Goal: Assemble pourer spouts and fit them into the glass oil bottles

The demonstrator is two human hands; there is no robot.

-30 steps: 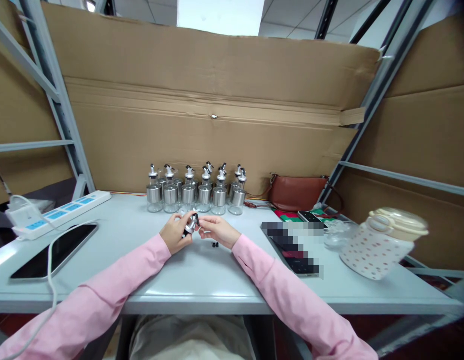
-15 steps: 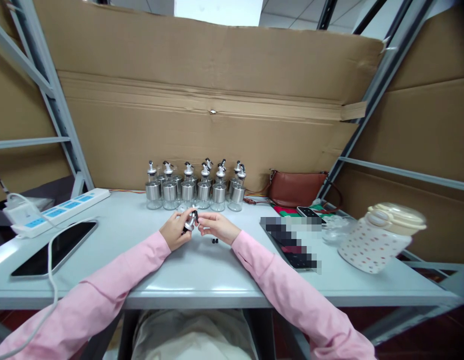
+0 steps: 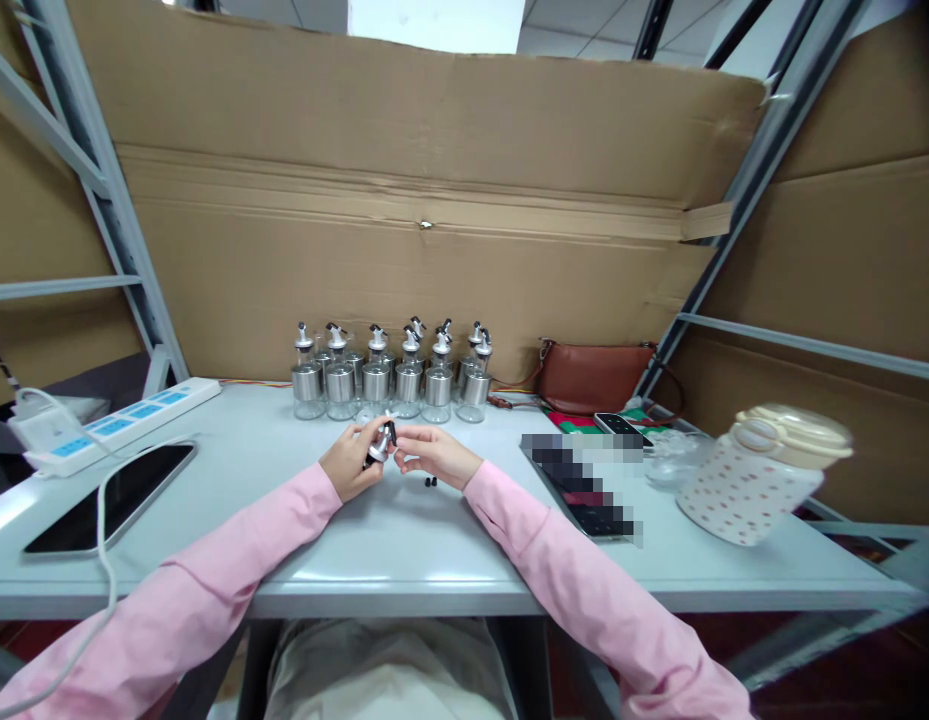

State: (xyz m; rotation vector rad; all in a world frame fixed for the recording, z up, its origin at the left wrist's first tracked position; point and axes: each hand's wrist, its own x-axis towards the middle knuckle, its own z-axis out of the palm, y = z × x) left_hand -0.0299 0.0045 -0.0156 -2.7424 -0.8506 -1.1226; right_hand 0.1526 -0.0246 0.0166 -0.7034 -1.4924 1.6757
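Observation:
My left hand point(image 3: 348, 465) is closed around a silver and black bottle pourer point(image 3: 379, 450), the same kind as those on the glass bottles. From the other side my right hand point(image 3: 441, 457) reaches in, its thumb and fingertips pinched at the pourer's black tip point(image 3: 391, 432). Whether a small part sits between those right fingertips is too fine to make out. Just below the right hand, small black pieces point(image 3: 431, 482) lie on the table. Behind both hands stand several glass oil bottles point(image 3: 375, 382) with steel bands, most topped with pourers.
On the left are a power strip point(image 3: 126, 425), a white cable point(image 3: 101, 530) and a tablet point(image 3: 111, 500). To the right lie a blurred-out phone-like device point(image 3: 584, 495), a brown bag point(image 3: 595, 378), clear plastic point(image 3: 674, 458) and a dotted jug point(image 3: 756, 480). Cardboard point(image 3: 404, 130) walls the back.
Both hands keep nearly the same place around the pourer. My right fingertips have shifted very slightly at its black tip.

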